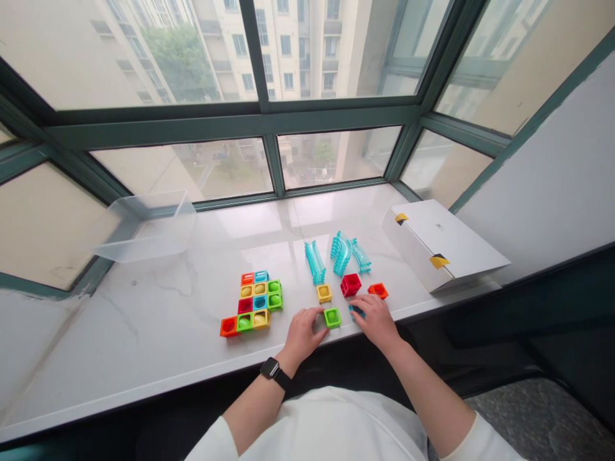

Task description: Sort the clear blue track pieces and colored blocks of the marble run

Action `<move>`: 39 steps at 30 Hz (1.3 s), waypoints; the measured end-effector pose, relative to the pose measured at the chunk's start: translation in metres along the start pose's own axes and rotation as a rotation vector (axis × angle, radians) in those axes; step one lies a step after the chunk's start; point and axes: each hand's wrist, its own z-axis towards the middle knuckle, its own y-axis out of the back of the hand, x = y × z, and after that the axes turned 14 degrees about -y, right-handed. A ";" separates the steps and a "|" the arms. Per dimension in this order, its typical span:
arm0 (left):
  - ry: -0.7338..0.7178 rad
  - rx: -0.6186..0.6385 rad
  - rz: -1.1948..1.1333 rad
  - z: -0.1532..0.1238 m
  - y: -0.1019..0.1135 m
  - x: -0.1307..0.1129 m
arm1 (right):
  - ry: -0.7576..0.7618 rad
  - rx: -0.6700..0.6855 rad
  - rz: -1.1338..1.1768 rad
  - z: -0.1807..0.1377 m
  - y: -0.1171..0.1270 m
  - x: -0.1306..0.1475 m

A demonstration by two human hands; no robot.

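My left hand (303, 331) is at the left side of a green cube block (332, 317), thumb and forefinger apart; whether the fingertips touch it I cannot tell. My right hand (377, 320) grips a blue block (355, 312), mostly hidden under its fingers. Just beyond lie a yellow block (324, 293), a dark red block (351, 284) and an orange-red block (378, 291). Farther back are a straight teal track piece (315, 262), a curved teal track piece (341, 254) and another teal track piece (361, 256).
Several coloured blocks (260, 302) stand side by side to the left on the white marbled sill (192, 314). A clear plastic bin (148, 230) sits at the back left. At the right is a white box (446, 243). Windows (269, 121) border the far side.
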 end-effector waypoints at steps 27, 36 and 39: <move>0.073 -0.069 -0.325 -0.012 0.043 -0.004 | 0.188 -0.125 0.267 -0.002 0.012 0.056; 0.109 -0.411 0.260 -0.028 0.146 0.040 | 0.336 -0.063 0.323 0.013 -0.008 0.104; 0.088 -0.290 0.430 -0.024 0.148 0.063 | 0.337 0.080 0.225 0.019 -0.022 0.131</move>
